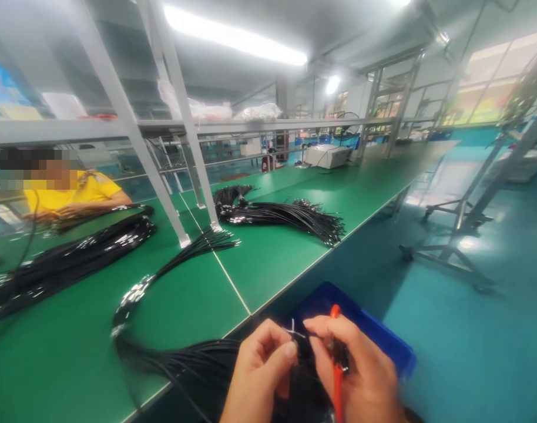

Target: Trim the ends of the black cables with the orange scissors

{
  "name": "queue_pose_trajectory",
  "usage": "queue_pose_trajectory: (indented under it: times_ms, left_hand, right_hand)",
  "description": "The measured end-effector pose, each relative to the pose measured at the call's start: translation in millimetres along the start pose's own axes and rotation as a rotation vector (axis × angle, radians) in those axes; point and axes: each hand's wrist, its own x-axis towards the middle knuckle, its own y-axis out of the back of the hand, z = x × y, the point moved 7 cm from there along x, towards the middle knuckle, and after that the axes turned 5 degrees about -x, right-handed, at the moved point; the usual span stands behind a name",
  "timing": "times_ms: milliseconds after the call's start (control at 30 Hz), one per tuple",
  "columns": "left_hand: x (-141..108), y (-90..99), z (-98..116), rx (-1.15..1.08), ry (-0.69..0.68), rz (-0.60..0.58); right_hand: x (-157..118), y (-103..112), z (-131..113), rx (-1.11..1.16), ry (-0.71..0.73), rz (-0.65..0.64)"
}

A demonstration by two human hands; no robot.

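Note:
My left hand [263,365] is closed in a pinch on the end of a black cable, where thin pale wires [294,331] stick out past the fingertips. My right hand [368,361] is wrapped round orange-handled pliers [338,390]; its thumb and forefinger reach close to the wires. Whether the fingers touch them I cannot tell, and the tool's jaws are mostly hidden. From the table a bundle of black cables [175,355] curves over the edge toward my lap, with silvery bands [134,294] partway along it.
Another cable bundle [286,217] lies across the green table [193,299], and a thick pile [70,261] is at left. Behind it sits a person in yellow [96,188]. Shelf posts [180,232] rise from the tabletop. A blue bin [383,338] is below my hands; a wheeled rack [453,235] stands right.

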Motion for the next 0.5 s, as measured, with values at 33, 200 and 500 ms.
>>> queue_pose_trajectory:
  times_ms: [33, 200, 500]
  left_hand:
    - [-0.2, -0.8, -0.1, -0.003, 0.005, -0.006]
    - [-2.9, -4.5, 0.1, 0.000, 0.032, -0.024]
    - [3.4, 13.8, 16.1, 0.110, -0.174, 0.030]
  right_hand:
    - [1.2, -3.2, -1.7, 0.006, -0.003, -0.027]
    - [5.6, -12.9, -17.5, -0.065, 0.177, -0.066]
    - [-14.8, -12.7, 11.6, 0.139, -0.287, -0.261]
